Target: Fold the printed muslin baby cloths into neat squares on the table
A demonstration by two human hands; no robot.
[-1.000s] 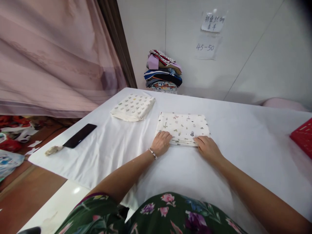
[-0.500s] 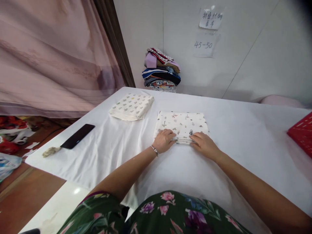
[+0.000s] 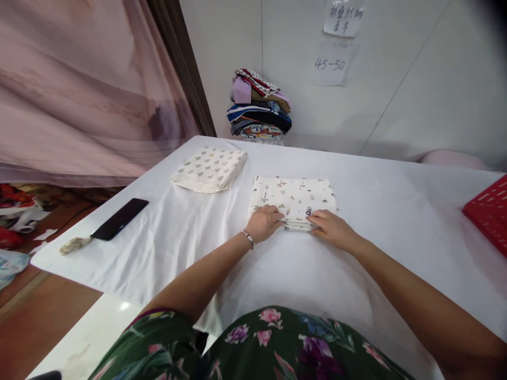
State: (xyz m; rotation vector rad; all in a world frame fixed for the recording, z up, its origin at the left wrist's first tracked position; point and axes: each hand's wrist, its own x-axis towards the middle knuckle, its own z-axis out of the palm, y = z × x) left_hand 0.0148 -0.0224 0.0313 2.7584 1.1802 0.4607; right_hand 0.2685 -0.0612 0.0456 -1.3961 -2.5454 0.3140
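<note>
A folded white cloth [image 3: 295,195] with small printed motifs lies on the table in front of me, its layered folded edge facing me. My left hand [image 3: 264,222] grips the near edge toward the left corner, fingers on top and thumb at the layers. On the right part of that same edge, my right hand [image 3: 332,228] pinches the layers in the same way. Both thumbs are partly hidden by the cloth and fingers. Farther back on the left rests a second folded cloth [image 3: 209,168], cream with small grey-green prints, touched by neither hand.
A white sheet covers the table [image 3: 396,211]. Left of me lies a black phone [image 3: 121,218] with a strap. A red basket [image 3: 489,211] stands at the right edge. Behind the table is a stack of folded fabrics [image 3: 259,108]; a pink curtain [image 3: 79,89] hangs at left.
The view has shifted slightly, so everything sits a little higher and further left. Both hands keep their hold on the folded cloth's near edge.
</note>
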